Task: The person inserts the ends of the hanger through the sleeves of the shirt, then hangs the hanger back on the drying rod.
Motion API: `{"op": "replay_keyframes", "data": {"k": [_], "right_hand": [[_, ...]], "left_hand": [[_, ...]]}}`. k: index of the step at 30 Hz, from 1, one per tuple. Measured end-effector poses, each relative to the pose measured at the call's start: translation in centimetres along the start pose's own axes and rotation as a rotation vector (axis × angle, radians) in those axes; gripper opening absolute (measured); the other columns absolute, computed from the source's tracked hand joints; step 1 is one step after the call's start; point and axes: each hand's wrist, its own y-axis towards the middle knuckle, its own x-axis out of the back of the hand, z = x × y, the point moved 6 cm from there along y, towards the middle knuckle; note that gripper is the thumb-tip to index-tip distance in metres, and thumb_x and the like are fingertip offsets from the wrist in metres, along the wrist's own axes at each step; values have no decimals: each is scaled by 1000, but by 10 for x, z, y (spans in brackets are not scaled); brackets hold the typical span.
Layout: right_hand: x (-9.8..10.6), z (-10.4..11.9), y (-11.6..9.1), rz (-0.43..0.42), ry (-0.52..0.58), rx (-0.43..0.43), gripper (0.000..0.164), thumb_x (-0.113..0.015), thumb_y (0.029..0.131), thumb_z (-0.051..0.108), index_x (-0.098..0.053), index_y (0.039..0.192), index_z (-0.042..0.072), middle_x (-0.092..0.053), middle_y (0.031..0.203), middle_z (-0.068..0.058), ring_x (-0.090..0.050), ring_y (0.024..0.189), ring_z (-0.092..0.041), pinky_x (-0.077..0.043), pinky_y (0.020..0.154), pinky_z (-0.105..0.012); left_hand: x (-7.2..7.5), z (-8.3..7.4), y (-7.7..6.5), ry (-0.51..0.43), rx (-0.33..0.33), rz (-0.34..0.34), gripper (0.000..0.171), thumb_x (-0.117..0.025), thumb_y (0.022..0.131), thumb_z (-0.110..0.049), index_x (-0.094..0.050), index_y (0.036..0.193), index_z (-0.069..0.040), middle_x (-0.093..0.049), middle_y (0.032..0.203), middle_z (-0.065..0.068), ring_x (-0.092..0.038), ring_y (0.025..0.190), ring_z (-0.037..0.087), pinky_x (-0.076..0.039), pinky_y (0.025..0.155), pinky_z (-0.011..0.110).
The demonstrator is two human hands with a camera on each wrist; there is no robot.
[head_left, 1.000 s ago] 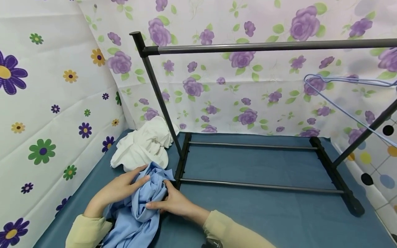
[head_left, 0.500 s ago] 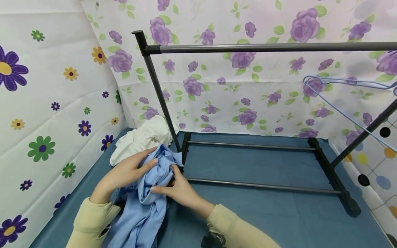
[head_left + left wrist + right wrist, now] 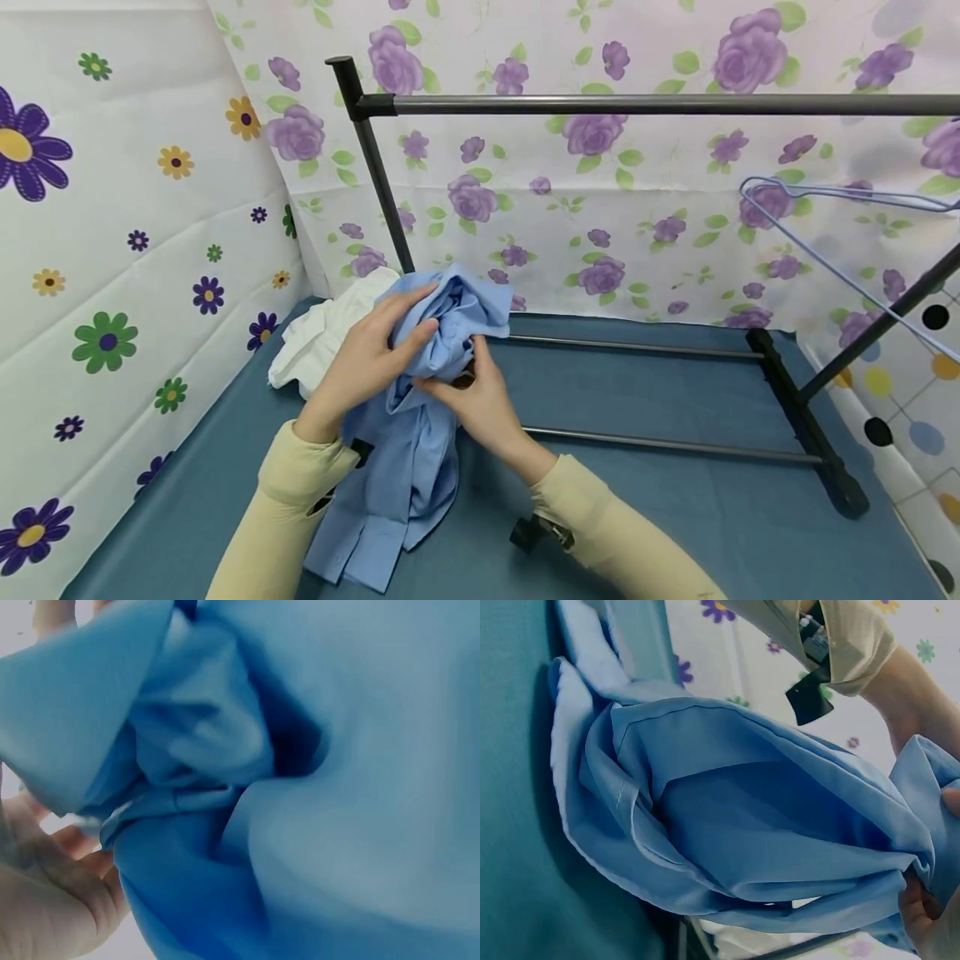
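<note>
A crumpled light blue shirt [image 3: 408, 467] is held up above the blue-covered surface, its lower part hanging toward me. My left hand [image 3: 356, 367] grips the bunched top from the left, thumb in front and fingers partly behind the cloth. From the right, my right hand [image 3: 487, 404] pinches the bunch between thumb and fingers. In the left wrist view, shirt folds [image 3: 360, 787] fill most of the picture. The right wrist view shows a wide opening in the shirt [image 3: 735, 810], with fingertips [image 3: 915, 904] at its edge.
Behind the shirt lies a crumpled white cloth [image 3: 303, 346]. A dark metal clothes rack [image 3: 645, 104] stands on the blue surface [image 3: 637, 525], its base bars reaching right. A light blue wire hanger [image 3: 825, 250] is at the right. Flowered sheets [image 3: 172, 308] enclose the back and left.
Both hands have lifted the blue shirt up and to the right, away from me. Its lower end now shows, and it covers the rack's lower left corner.
</note>
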Motion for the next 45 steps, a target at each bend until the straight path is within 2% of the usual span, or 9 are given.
{"op": "replay_keyframes", "data": {"k": [6, 11, 16, 20, 24, 31, 38, 41, 45], "right_hand": [[26, 25, 7, -68, -28, 105, 75, -78, 90, 17, -34, 151, 21, -51, 141, -3, -61, 114, -21, -52, 89, -41], [45, 53, 12, -97, -51, 227, 79, -76, 91, 11, -31, 156, 23, -48, 146, -2, -62, 114, -23, -52, 88, -42], [63, 80, 12, -125, -53, 331, 81, -75, 92, 8, -30, 157, 24, -44, 149, -1, -62, 118, -23, -56, 86, -38], [78, 103, 13, -154, -83, 443, 81, -75, 89, 1, -31, 156, 14, -46, 147, -6, -63, 115, -25, -55, 86, -37], [91, 128, 13, -173, -102, 536, 80, -76, 87, -1, -32, 154, 6, -46, 146, -8, -62, 116, -27, -54, 88, -35], [111, 163, 10, -247, -102, 678, 73, -75, 87, 1, -35, 147, -8, -48, 143, -11, -50, 129, -29, -47, 101, -40], [120, 176, 5, -299, -147, 741, 64, -74, 86, 2, -41, 139, -13, -53, 134, -9, -57, 120, -27, -50, 96, -36], [123, 168, 3, -302, -207, 727, 64, -74, 86, 6, -43, 139, -11, -53, 134, -9, -58, 113, -23, -51, 87, -29], [128, 147, 2, -264, -317, 674, 70, -76, 84, 4, -41, 144, -5, -50, 137, -12, -56, 113, -22, -50, 83, -27]], "left_hand": [[-1, -24, 21, -57, -91, -99, 51, -54, 102, -52, -48, 150, -36, -53, 145, -1, -46, 137, 19, -38, 109, 50], [4, -52, 38, -98, -186, -163, 52, -53, 101, -55, -50, 149, -34, -56, 141, -2, -48, 134, 16, -40, 108, 44], [10, -84, 52, -158, -340, -204, 54, -54, 102, -51, -54, 147, -22, -58, 138, 0, -50, 132, 15, -40, 108, 39], [19, -112, 62, -189, -479, -225, 55, -54, 103, -48, -57, 144, -12, -60, 136, 2, -52, 130, 16, -40, 108, 37], [28, -137, 68, -255, -576, -223, 50, -57, 104, -36, -56, 142, -5, -58, 139, 7, -52, 130, 19, -39, 108, 38], [39, -168, 73, -391, -677, -193, 45, -64, 96, -3, -53, 139, 6, -55, 141, 17, -49, 133, 25, -39, 109, 44], [39, -180, 75, -441, -750, -200, 47, -69, 90, 8, -53, 134, 12, -54, 136, 26, -51, 129, 30, -39, 108, 47], [31, -173, 76, -451, -744, -186, 48, -70, 88, 10, -54, 133, 12, -55, 134, 27, -50, 128, 32, -38, 108, 48], [13, -153, 78, -478, -675, -135, 52, -72, 86, 11, -54, 136, 8, -56, 135, 20, -50, 128, 31, -39, 108, 46]]}}
